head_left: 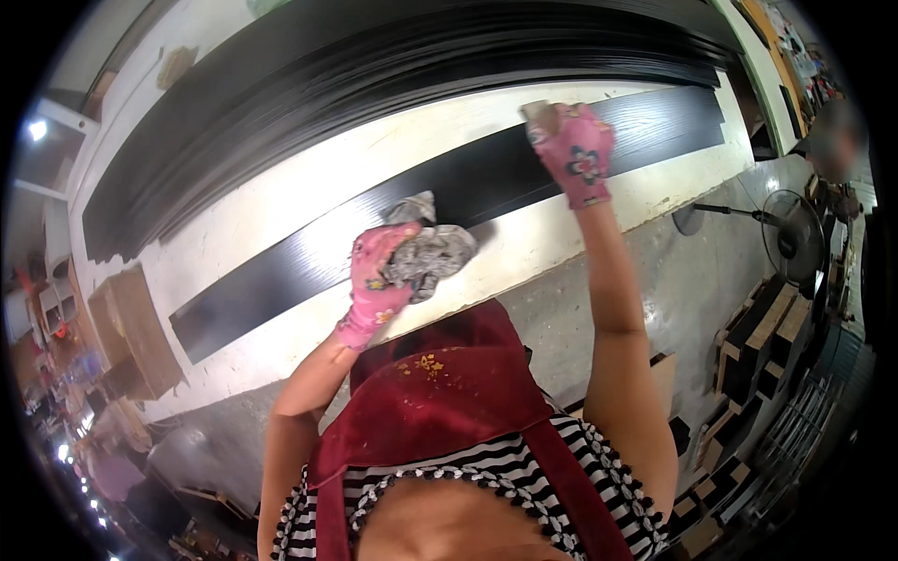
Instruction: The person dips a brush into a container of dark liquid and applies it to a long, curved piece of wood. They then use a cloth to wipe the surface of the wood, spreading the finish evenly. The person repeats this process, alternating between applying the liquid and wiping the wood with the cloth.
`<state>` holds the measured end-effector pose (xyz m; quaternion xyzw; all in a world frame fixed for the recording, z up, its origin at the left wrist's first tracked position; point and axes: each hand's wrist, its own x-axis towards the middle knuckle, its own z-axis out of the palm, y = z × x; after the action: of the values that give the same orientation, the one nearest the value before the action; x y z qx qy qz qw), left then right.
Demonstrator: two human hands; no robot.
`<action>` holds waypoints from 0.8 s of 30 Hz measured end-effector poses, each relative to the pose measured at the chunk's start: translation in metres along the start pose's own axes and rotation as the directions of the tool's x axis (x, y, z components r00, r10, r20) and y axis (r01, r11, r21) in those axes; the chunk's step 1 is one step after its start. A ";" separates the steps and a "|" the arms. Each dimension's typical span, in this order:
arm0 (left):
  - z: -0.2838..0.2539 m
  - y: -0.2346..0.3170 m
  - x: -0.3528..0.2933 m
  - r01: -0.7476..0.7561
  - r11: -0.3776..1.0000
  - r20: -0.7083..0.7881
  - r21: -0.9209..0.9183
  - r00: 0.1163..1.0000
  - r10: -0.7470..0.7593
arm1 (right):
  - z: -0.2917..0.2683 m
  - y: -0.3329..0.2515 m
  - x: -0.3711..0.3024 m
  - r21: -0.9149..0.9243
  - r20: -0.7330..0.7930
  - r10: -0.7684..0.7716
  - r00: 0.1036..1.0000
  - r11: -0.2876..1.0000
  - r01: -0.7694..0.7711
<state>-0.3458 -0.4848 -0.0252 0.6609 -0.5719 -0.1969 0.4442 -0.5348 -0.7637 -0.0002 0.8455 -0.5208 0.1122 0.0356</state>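
Apron: nearest to us hangs our dark red apron [449,393], spotted with yellow flecks, over a black-and-white striped top [505,467].
Left grip: our left hand [374,280], in a pink flowered glove, is closed around a crumpled grey rag [428,251] and presses it onto the plank.
Right grip: our right hand [575,150], gloved the same, lies on the far edge of the plank with a small tan block [538,112] under its fingertips; we cannot tell how tightly it closes.
Plank: a long black wood-grained plank [468,187] runs under both grips and well past each of them.
Tabletop: the plank lies on a pale, worn tabletop [281,215] with scuffed paint.
Beyond the grips: a thick stack of black planks [374,65] lies along the far side of the tabletop.
Room: out past the right grip stand a pedestal fan [790,243] on the grey concrete floor [683,280] and a stack of dark boxes [758,346]; another person [832,140] stands there. Out past the left grip sits a brown cardboard box [136,327].
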 end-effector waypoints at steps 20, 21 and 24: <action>0.054 0.013 0.039 0.063 0.955 -0.006 -0.288 0.998 -0.067 | -0.011 0.133 0.060 -0.211 0.137 0.280 0.950 0.945 -0.248; 0.059 0.019 0.051 -0.053 0.975 -0.035 -0.215 0.998 0.047 | -0.009 0.142 0.062 -0.190 0.130 0.286 0.949 0.947 -0.259; 0.099 0.037 0.101 -0.045 0.993 0.049 -0.105 0.997 0.050 | -0.008 0.166 0.065 -0.142 0.112 0.273 0.955 0.956 -0.257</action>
<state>-0.4164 -0.6129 -0.0222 0.6176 -0.5879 -0.2329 0.4676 -0.6558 -0.8947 0.0126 0.7695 -0.6368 0.0276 0.0394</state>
